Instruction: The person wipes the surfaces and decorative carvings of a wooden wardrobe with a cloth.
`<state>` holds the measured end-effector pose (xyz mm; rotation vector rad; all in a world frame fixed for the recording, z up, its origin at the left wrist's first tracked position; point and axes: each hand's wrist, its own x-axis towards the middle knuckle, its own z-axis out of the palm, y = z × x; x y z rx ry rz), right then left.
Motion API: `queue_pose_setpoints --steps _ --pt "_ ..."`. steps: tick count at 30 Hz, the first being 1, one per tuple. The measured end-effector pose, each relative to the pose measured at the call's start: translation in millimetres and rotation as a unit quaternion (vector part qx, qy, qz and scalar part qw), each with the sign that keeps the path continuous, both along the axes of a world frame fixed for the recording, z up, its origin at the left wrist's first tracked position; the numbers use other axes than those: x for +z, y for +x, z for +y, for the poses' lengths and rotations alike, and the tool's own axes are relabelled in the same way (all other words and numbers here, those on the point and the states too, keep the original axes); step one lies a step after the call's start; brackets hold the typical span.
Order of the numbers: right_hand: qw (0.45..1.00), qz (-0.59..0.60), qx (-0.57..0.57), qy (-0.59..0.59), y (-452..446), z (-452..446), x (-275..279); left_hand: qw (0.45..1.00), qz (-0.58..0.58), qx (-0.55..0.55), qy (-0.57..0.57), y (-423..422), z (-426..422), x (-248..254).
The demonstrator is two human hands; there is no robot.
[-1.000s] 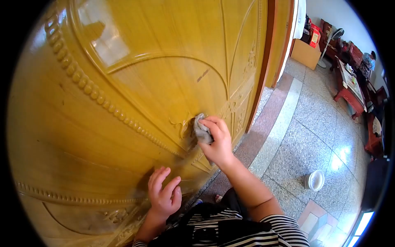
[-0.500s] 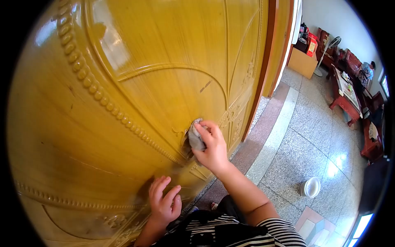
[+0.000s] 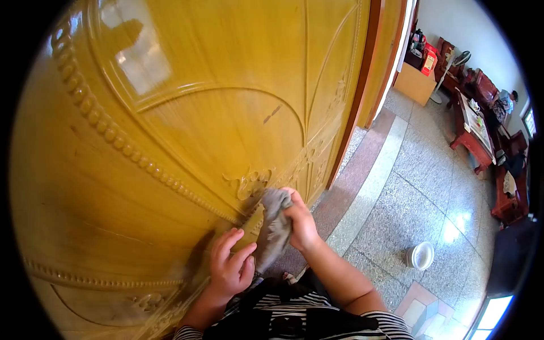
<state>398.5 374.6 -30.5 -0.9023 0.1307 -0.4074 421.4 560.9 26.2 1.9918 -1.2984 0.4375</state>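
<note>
My right hand (image 3: 300, 221) grips a grey cloth (image 3: 274, 224), which hangs down loosely in front of the yellow carved wooden door (image 3: 215, 130). The cloth's upper end is close to the carved scroll ornament (image 3: 249, 182); whether it touches the door cannot be made out. Lower and to the left, my left hand (image 3: 231, 266) has its fingers spread and holds nothing. It is near the door surface, just left of the cloth's lower part.
A white bucket (image 3: 420, 256) stands on the speckled stone floor (image 3: 391, 226) at the right. Farther back are a red wooden table (image 3: 473, 133), a cardboard box (image 3: 415, 84), a standing fan (image 3: 447, 71) and a seated person (image 3: 503, 105).
My right hand has drawn back and down from the ornament, and the bunched cloth now hangs unfolded. My left hand has shifted slightly right, its fingers still spread.
</note>
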Motion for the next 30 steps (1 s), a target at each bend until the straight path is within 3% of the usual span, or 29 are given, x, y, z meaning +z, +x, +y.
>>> queue_pose_setpoints --steps 2,3,6,8,10,12,13,15,16,18,20,22,23,24,26,30 --pt "0.956 0.036 0.059 0.285 -2 -6 8 1.0 0.002 0.008 -0.007 -1 2 0" --pt "0.952 0.064 0.082 0.29 2 -11 -5 1.0 0.004 0.014 -0.006 -2 5 1" --pt "0.948 0.147 0.093 0.265 -4 -16 27 1.0 0.01 0.027 -0.001 -3 13 -1" --pt "0.953 0.092 0.051 0.283 3 -10 37 0.999 0.012 0.033 0.005 -5 20 -1" --pt "0.999 -0.007 -0.03 0.03 12 -10 48 0.999 0.009 0.05 0.01 -6 25 0" --pt "0.999 -0.037 -0.007 0.02 24 -12 48 0.998 0.011 0.053 0.008 -6 29 0" --pt "0.988 0.016 -0.069 -0.135 32 -10 51 0.998 0.014 0.056 0.005 -6 30 0" --pt "0.909 0.066 -0.192 -0.365 40 -4 50 0.998 0.008 0.064 0.0 -9 32 0" --pt "0.908 0.065 -0.194 -0.365 40 -6 54 0.997 0.0 0.074 -0.011 -8 30 0" --pt "0.783 0.07 -0.241 -0.569 28 -7 69 0.997 -0.003 0.071 -0.011 -10 30 0" --pt "0.783 0.113 -0.218 -0.572 15 -12 78 0.998 -0.011 0.061 -0.009 -13 32 2" --pt "0.737 0.154 -0.192 -0.63 10 -25 76 0.997 -0.031 0.061 -0.021 -12 32 5" --pt "0.773 0.133 -0.204 -0.586 7 -27 75 0.997 -0.037 0.056 -0.028 -11 31 4" --pt "0.769 0.13 -0.21 -0.59 10 -28 74 0.997 -0.034 0.062 -0.038 -11 32 2" --pt "0.89 0.083 -0.172 -0.415 17 -18 70 0.997 -0.025 0.067 -0.04 -13 32 0" --pt "0.829 0.091 -0.221 -0.505 34 -5 74 0.998 -0.016 0.066 -0.01 -14 31 0"
